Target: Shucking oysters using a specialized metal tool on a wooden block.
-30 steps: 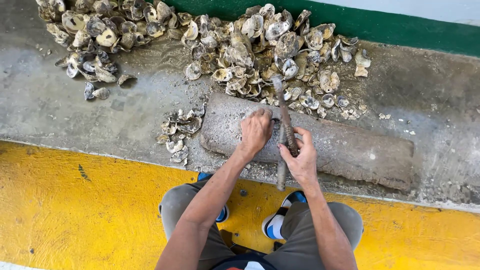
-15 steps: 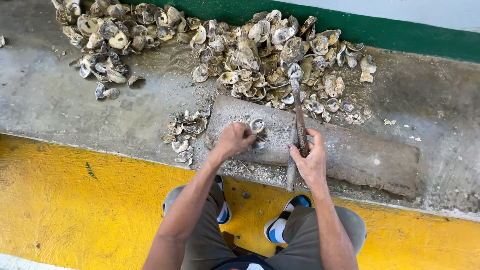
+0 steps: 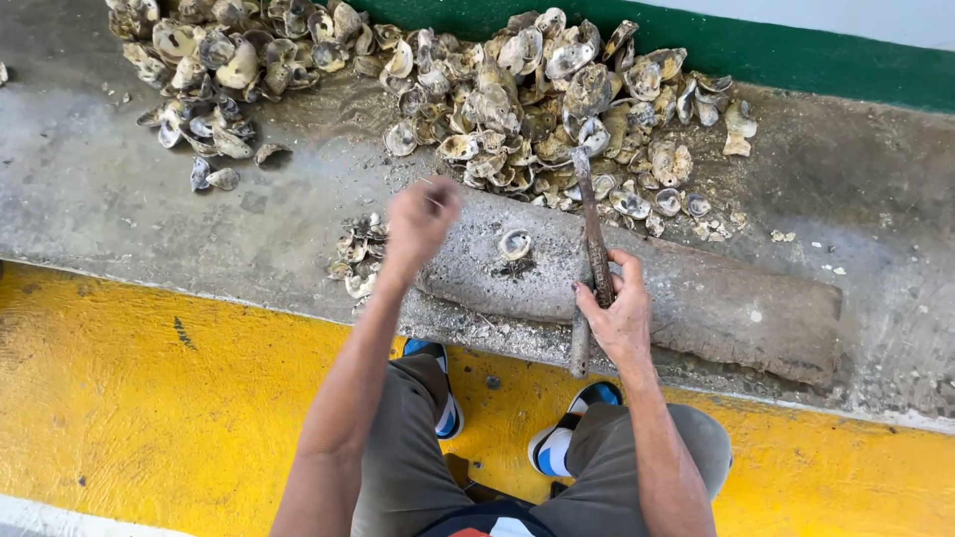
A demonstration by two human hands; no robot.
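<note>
Concrete ledge (image 3: 119, 199): grey, gritty and wet-looking, it carries everything; a yellow painted floor runs along its near edge.
Shell heap (image 3: 517, 99): a broad pile of rough grey oyster shells beyond the log, spreading away to its far left; sharp-edged and brittle by the look of them.
Log (image 3: 716, 308): a thick, weathered block lying flat on the ledge, serving as the chopping bench; it looks heavy and unlikely to shift under a blow.
Small shell pile (image 3: 358, 254): a loose cluster just off the log's left end.
Iron tool (image 3: 594, 239): a long, rusty, flat bar, standing tilted over the log's middle, its tip toward the heap. It looks stiff and weighty, with rust giving some grip; best taken low on the shaft, as it is now.
Right hand (image 3: 622, 308): at the log's near edge, wrapped firmly round the tool's lower shaft.
Left hand (image 3: 423, 214): raised above the log's left end, blurred; fingers curled in, and I cannot tell whether anything is pinched in them.
Single oyster (image 3: 514, 244): lying alone on top of the log, just left of the tool. Likely light, hard, slippery with grit and easy to chip; I would hold it by the thicker hinge end, away from the thin lip.
</note>
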